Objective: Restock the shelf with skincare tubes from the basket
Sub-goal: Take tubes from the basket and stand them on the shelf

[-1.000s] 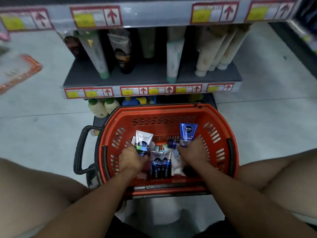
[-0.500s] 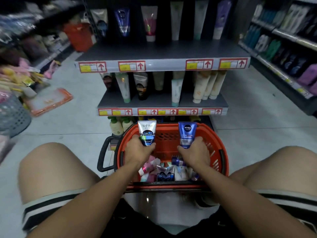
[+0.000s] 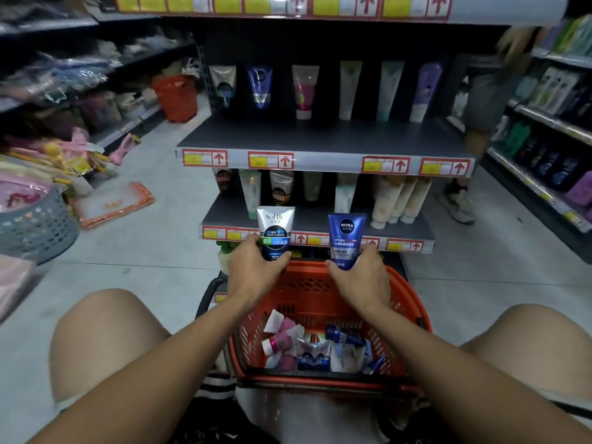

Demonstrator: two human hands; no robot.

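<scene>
Skincare tubes, two of them, are held upright above the far rim of the orange basket (image 3: pixel 413 302): the left hand (image 3: pixel 253 274) grips a white Softto tube (image 3: pixel 276 232), the right hand (image 3: pixel 362 280) a blue Nivea tube (image 3: pixel 346 240). More tubes (image 3: pixel 317 347) lie loose in the basket, near the shelf (image 3: pixel 320 139) beyond.

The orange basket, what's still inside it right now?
Inside the orange basket lies a loose heap of tubes: pink-and-white ones at left, dark blue and white ones toward the right. Those on top hide whatever lies underneath, so there's no counting them.
</scene>
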